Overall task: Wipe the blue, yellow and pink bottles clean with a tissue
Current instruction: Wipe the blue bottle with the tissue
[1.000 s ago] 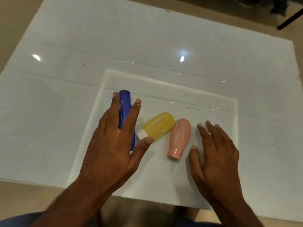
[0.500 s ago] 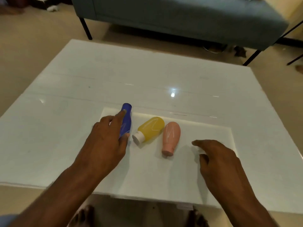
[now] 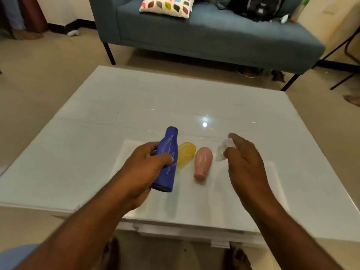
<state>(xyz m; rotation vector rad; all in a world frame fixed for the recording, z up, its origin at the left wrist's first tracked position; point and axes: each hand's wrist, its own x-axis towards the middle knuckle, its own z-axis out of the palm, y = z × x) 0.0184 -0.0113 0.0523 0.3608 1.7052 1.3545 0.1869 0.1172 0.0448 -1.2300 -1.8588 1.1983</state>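
Note:
My left hand point(image 3: 144, 170) grips the blue bottle point(image 3: 168, 158) and holds it lifted above the table, neck pointing away from me; white scribble marks run along its side. The yellow bottle point(image 3: 186, 153) lies on the white sheet point(image 3: 229, 193) just behind it, partly hidden. The pink bottle point(image 3: 203, 162) lies to its right, cap end toward me, with faint white marks. My right hand point(image 3: 245, 162) is raised to the right of the pink bottle and pinches a small white tissue point(image 3: 224, 151) between thumb and fingers.
The bottles rest on a glossy white low table point(image 3: 136, 106). A grey-blue sofa point(image 3: 210, 36) with a patterned cushion point(image 3: 167, 4) and a dark bag point(image 3: 257, 6) stands behind it. My bare feet show under the near table edge.
My left hand closed round the blue bottle and lifted it off the sheet. My right hand rose from the sheet with the tissue pinched in it. The camera tilted up.

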